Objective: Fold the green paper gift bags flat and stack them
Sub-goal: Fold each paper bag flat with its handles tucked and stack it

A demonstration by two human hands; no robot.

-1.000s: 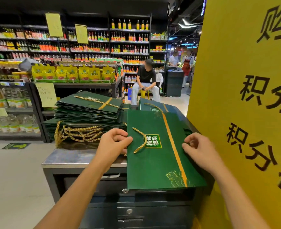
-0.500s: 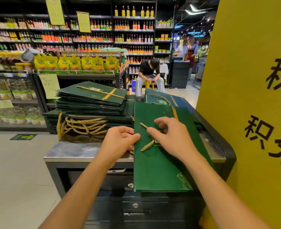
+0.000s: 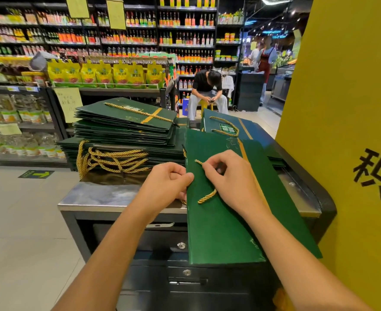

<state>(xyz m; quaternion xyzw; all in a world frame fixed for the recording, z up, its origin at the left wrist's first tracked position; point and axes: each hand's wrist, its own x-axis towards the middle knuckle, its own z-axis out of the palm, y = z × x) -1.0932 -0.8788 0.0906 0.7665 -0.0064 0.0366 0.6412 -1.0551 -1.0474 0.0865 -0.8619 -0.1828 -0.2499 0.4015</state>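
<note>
A flat green paper gift bag (image 3: pixel 221 230) lies on the metal counter (image 3: pixel 108 196), its lower end hanging over the front edge. My left hand (image 3: pixel 167 182) pinches the bag's left edge. My right hand (image 3: pixel 232 178) rests on the bag's face and grips its gold rope handle (image 3: pixel 207 196). A tall stack of folded green bags (image 3: pixel 124 129) sits to the left, gold handles dangling at its front. Another green bag (image 3: pixel 225 126) lies behind the one I hold.
A large yellow sign (image 3: pixel 353 131) stands close on the right. A person in black (image 3: pixel 207 93) sits on a stool beyond the counter. Store shelves (image 3: pixel 95 37) of bottles and packets fill the back and left. Tiled floor (image 3: pixel 16 232) lies to the left.
My right hand moved from the bag's right edge onto its face and closed on the gold rope handle. My left hand stayed at the left edge. The camera came closer.
</note>
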